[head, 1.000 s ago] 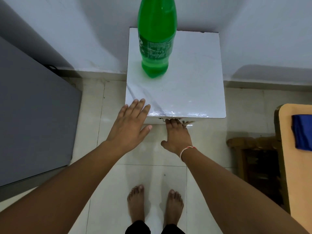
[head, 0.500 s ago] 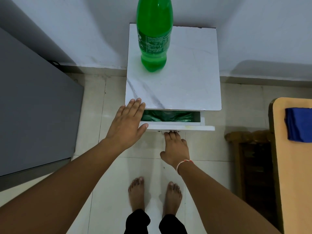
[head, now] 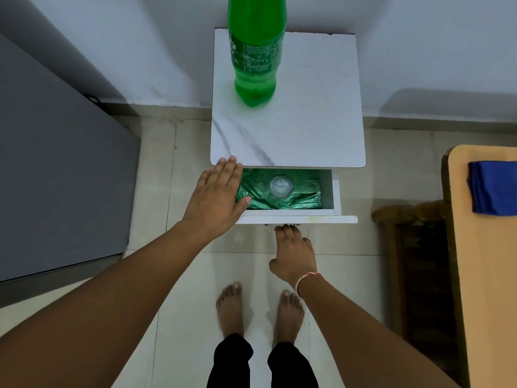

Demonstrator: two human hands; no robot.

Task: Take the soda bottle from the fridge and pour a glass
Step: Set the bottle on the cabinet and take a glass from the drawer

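A green soda bottle (head: 255,51) stands upright at the back of a small white marble-topped cabinet (head: 302,121). The cabinet's drawer (head: 337,196) is pulled out. Inside it a clear glass (head: 281,186) stands on green foil lining. My left hand (head: 216,198) lies flat with straight fingers over the cabinet's front left corner and the drawer's left side. My right hand (head: 292,247) is below the drawer front, its fingers hooked on the drawer handle (head: 282,225).
A grey fridge (head: 56,177) stands to the left. At the right are a wooden table (head: 481,275) with a blue cloth (head: 493,187) and a dark wooden chair (head: 414,247). My bare feet (head: 258,312) are on the tiled floor before the cabinet.
The drawer has slid out from shut to well open, pulled by my right hand. The glass inside has come into sight. My left hand stayed at the cabinet's corner.
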